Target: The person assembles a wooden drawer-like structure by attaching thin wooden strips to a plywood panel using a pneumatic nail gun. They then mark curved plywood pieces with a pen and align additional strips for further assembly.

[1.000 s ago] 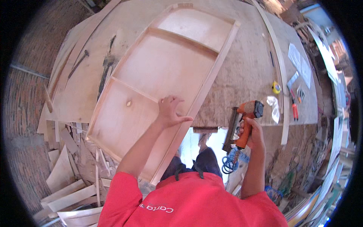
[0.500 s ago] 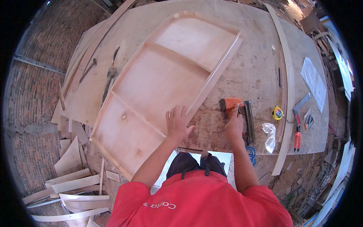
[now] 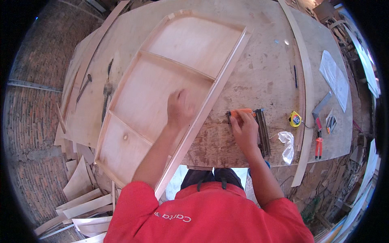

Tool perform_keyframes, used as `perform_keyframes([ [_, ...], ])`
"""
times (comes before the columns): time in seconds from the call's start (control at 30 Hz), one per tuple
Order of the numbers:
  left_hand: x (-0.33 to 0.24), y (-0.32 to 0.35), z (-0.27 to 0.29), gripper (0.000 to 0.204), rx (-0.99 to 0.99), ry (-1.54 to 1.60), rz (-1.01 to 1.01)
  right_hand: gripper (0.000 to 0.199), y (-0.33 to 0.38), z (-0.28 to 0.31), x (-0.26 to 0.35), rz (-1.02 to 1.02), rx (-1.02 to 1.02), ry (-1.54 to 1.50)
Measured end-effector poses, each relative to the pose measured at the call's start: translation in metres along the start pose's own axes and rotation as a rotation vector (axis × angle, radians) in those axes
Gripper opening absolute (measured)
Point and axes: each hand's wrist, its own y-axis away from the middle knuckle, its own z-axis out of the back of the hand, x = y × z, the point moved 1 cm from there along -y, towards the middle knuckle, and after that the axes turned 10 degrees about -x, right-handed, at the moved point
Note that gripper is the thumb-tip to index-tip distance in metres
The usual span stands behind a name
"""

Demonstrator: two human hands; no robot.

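A shallow wooden frame panel (image 3: 166,89) with crossbars and a curved far end lies slantwise on the worktable (image 3: 267,81). Over its middle section is my left hand (image 3: 181,108), smeared by motion; its fingers look curled, but I cannot tell whether they hold anything. To the right of the panel, an orange and black nail gun (image 3: 244,111) rests on the tabletop. My right hand (image 3: 245,131) is closed over its orange body from the near side, hiding part of it. The dark magazine of the gun shows just right of the hand.
Right of the nail gun lie clear safety glasses (image 3: 287,146), a yellow tape measure (image 3: 295,119), a long wood strip (image 3: 306,81), red pliers (image 3: 319,146) and a plastic bag (image 3: 334,79). A hammer (image 3: 84,87) lies far left. Wood offcuts (image 3: 87,202) litter the lower left floor.
My left hand has lifted from the panel's right edge and moved up and left over its middle. My right hand now covers the nail gun's body, and the gun has turned slightly.
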Motion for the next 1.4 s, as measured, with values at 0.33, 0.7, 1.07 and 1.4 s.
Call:
perform_keyframes([
  [0.33, 0.028, -0.133, -0.086, 0.036, 0.434, 0.065, -0.503, 0.070, -0.070, -0.141, 0.013, -0.262, -0.119, 0.087],
  [0.7, 0.037, -0.139, -0.121, 0.014, 0.567, 0.104, -0.486, 0.058, -0.073, -0.147, -0.001, -0.355, 0.013, -0.049],
  [1.07, 0.046, -0.137, -0.123, 0.012, 0.500, 0.187, -0.534, 0.056, -0.071, -0.156, -0.009, -0.364, -0.025, -0.170],
  [1.4, 0.043, -0.138, -0.123, 0.016, 0.521, 0.203, -0.514, 0.061, -0.073, -0.150, -0.012, -0.366, 0.006, -0.184],
])
